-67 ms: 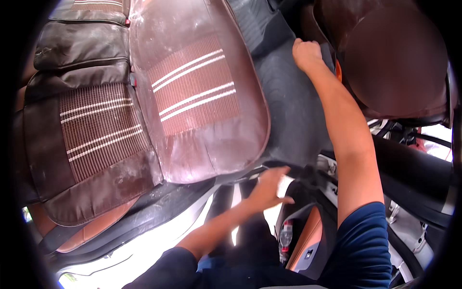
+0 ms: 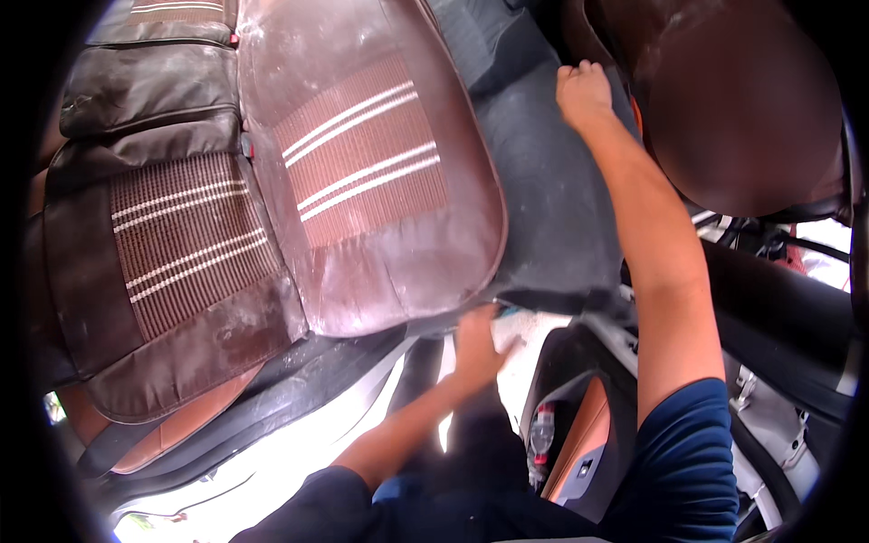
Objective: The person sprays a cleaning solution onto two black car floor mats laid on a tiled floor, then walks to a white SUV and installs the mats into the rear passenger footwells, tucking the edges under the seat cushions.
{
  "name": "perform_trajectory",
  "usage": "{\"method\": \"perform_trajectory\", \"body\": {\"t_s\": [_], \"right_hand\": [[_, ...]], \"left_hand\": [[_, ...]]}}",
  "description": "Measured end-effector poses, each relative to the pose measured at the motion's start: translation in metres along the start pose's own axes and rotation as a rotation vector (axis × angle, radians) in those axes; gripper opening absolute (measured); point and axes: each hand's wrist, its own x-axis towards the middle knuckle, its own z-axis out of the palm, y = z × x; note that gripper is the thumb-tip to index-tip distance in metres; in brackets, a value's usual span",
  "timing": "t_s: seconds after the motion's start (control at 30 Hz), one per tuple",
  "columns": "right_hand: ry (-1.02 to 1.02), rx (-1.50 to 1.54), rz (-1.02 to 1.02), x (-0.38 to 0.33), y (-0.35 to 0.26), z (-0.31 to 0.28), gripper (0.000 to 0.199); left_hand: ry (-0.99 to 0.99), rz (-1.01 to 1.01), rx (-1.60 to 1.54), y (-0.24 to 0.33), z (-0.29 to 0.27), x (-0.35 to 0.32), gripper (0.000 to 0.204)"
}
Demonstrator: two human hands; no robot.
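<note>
At the far right of the rear footwell, my right hand (image 2: 584,90) is closed in a fist at the edge of a dark grey floor mat (image 2: 552,199) and appears to grip it. The mat spreads between the rear seat and the front seat, its near edge by the door sill. My left hand (image 2: 475,348) hangs near that edge, below the front corner of the rear seat. Motion blurs it, but its thumb stands apart from the fingers, and nothing shows in it.
The brown rear seat cushion (image 2: 398,281) with a striped panel fills the left, beside its backrest (image 2: 190,244). A front seat (image 2: 742,109) stands at the right. The open door (image 2: 579,434) holds a plastic bottle (image 2: 541,430) in its pocket.
My left hand has moved a little left, its fingers pointing more upward. My right hand has shifted slightly farther away, and the mat's near edge lies differently beside the sill.
</note>
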Motion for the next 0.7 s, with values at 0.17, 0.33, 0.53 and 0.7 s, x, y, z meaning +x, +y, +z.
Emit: {"method": "perform_trajectory", "body": {"t_s": [0.17,0.33,0.53,0.7], "right_hand": [[0.17,-0.009,-0.115,-0.032,0.018,0.006,0.042],[0.328,0.277,0.154,-0.067,0.035,0.033,0.054],[0.581,0.769,0.596,-0.18,0.008,0.062,0.052],[0.295,0.874,0.87,-0.266,-0.035,0.039,0.07]], "left_hand": [[0.132,-0.409,-0.011,-0.064,0.046,-0.028,0.067],[0.084,-0.109,0.172,-0.024,0.025,-0.007,0.068],[-0.128,-0.107,0.395,-0.021,0.015,0.011,0.074],[-0.443,-0.285,0.366,-0.014,0.001,0.056,0.053]]}}
